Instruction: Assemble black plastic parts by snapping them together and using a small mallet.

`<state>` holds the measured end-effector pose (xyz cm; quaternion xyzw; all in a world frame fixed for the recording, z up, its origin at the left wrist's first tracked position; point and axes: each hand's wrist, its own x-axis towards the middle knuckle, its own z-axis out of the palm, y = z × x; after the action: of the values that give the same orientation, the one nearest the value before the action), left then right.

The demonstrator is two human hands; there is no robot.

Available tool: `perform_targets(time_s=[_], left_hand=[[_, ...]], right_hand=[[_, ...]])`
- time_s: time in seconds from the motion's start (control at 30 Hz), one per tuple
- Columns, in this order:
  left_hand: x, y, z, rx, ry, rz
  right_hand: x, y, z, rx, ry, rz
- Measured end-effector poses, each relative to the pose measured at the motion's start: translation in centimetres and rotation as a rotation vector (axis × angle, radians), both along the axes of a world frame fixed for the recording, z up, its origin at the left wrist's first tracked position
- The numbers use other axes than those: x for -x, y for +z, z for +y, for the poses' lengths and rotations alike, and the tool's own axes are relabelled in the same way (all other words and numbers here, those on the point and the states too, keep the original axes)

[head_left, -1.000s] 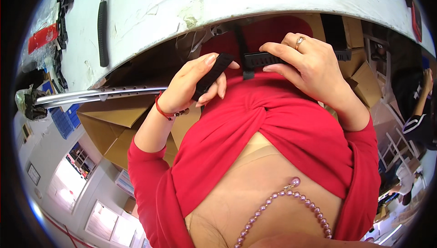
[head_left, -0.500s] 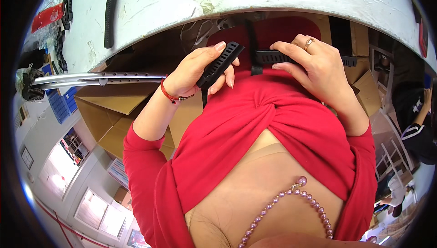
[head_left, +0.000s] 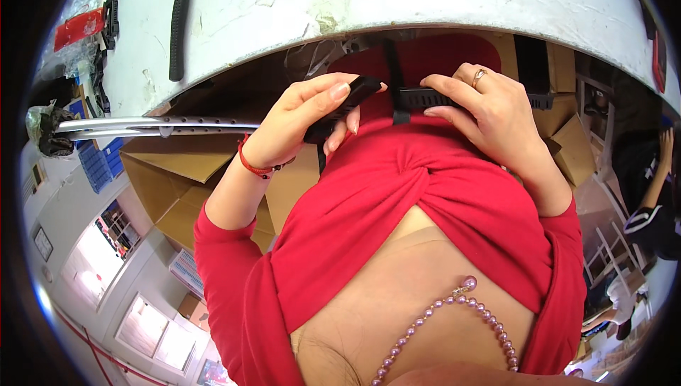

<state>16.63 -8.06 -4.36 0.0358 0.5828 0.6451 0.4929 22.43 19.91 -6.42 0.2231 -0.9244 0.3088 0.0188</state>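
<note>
My left hand point(head_left: 301, 106) is closed around a black plastic piece point(head_left: 363, 90), its thumb lying along the near side. That piece stands tilted, its slotted face now turned mostly out of sight. A second slotted black plastic strip point(head_left: 413, 97) lies roughly level in my right hand point(head_left: 493, 109), pinched between thumb and fingers. One end of this strip shows beyond the right hand, near a cardboard box. The two pieces are close together but apart, held over my lap below the table edge. A black strap point(head_left: 401, 115) hangs between them.
The worn white table point(head_left: 397, 3) curves across the top. On it lies a tool with a black grip point(head_left: 180, 38). Silvery perforated metal tubes point(head_left: 170, 125) jut in from the left, above open cardboard boxes point(head_left: 170, 166). Another person's arm point(head_left: 660, 166) shows at far right.
My left hand has turned its black piece, so the row of slots that faced up is now mostly hidden. The right hand keeps nearly the same hold. The whole view has shifted slightly.
</note>
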Motion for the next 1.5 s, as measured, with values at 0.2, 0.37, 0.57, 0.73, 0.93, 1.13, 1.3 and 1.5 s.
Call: perform_targets(time_s=[0.2, 0.37, 0.57, 0.73, 0.93, 1.13, 1.3, 1.5], left_hand=[[-0.2, 0.6, 0.2, 0.051, -0.013, 0.181], [-0.2, 0.3, 0.7, 0.093, -0.127, 0.484], [-0.3, 1.1, 0.7, 0.201, -0.177, 0.312], [-0.8, 0.4, 0.8, 0.156, -0.173, 0.313], [0.0, 1.0, 1.1, 0.259, -0.325, 0.205], [0.0, 0.7, 1.7, 0.279, -0.398, 0.209], [-0.2, 0.2, 1.9, 0.305, -0.438, 0.272], [-1.9, -1.4, 1.5, 0.262, -0.516, 0.461]], right_hand=[[0.1, 0.6, 0.2, 0.047, -0.016, 0.016], [0.3, 1.2, 0.2, 0.092, -0.025, 0.034], [0.5, 0.8, 0.2, 0.129, -0.014, 0.109], [0.2, 0.9, 0.3, 0.039, 0.057, 0.052], [0.2, 0.2, -0.1, 0.073, 0.089, 0.070], [-0.1, -0.3, 0.3, -0.012, 0.155, 0.013], [-0.2, -0.6, 0.4, -0.012, 0.170, 0.001], [-0.9, -2.5, -0.4, 0.047, 0.176, 0.066]])
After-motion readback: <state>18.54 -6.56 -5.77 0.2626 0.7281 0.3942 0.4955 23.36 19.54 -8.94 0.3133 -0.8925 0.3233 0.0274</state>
